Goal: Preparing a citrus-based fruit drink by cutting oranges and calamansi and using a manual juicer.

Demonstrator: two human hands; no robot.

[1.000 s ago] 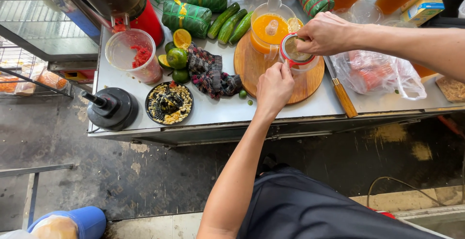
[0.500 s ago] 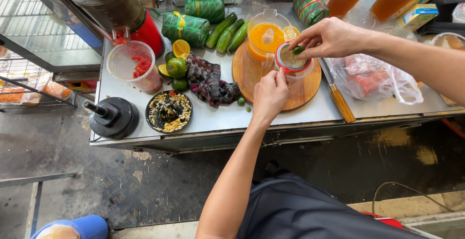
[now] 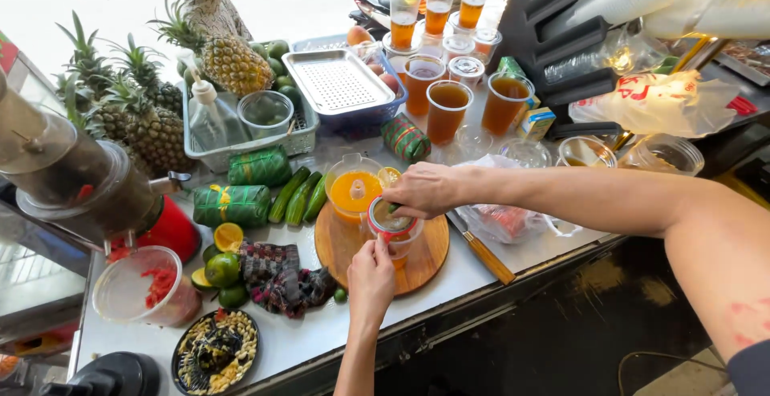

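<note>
My left hand [image 3: 370, 274] grips the side of a small red-rimmed strainer [image 3: 391, 221] that sits on a plastic cup on a round wooden board [image 3: 429, 253]. My right hand [image 3: 425, 190] reaches in from the right and presses down on the pulp inside that strainer. Just behind it stands a clear citrus juicer [image 3: 353, 189] holding orange juice.
Cucumbers [image 3: 298, 197], green leaf-wrapped bundles [image 3: 231, 203], green citrus [image 3: 222, 268], a dark cloth [image 3: 281, 276] and a knife [image 3: 483, 253] lie on the steel counter. Cups of amber drink [image 3: 447, 111], pineapples [image 3: 144, 119], a blue basket [image 3: 341, 87] and a red juicer machine [image 3: 164, 231] stand behind.
The view has tilted up, so the back of the stall now shows. Both hands stay at the strainer; the right hand has settled lower over it.
</note>
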